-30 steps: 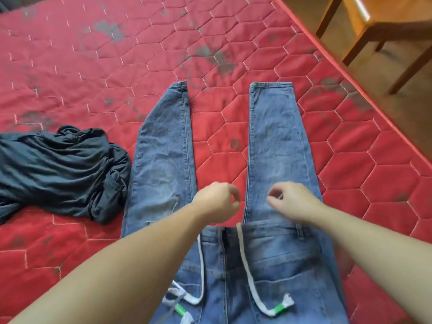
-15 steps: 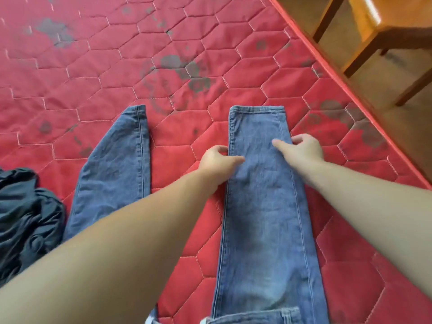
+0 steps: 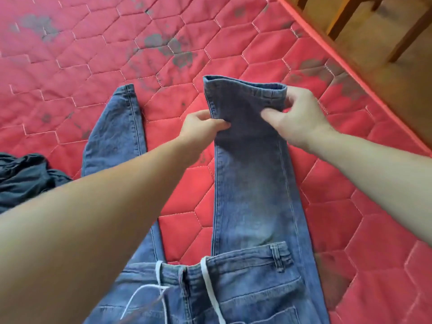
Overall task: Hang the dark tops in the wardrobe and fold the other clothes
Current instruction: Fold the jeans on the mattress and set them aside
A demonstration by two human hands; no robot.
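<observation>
Blue jeans (image 3: 252, 206) lie spread on a red quilted mattress (image 3: 93, 66), waistband towards me, with a white drawstring (image 3: 208, 284) across it. My left hand (image 3: 201, 127) pinches the left edge of the right trouser leg near its hem. My right hand (image 3: 297, 118) grips the same leg at its right edge, just below the hem. The hem end is lifted off the mattress. The left leg lies flat, partly hidden by my left forearm. A crumpled dark top (image 3: 25, 176) lies at the left edge.
The mattress edge (image 3: 350, 73) runs diagonally at the upper right. Beyond it is a brown floor with wooden chair legs (image 3: 346, 17).
My hands slid from the waistband up the right trouser leg to its hem. They now grip the leg and have raised its end off the mattress.
</observation>
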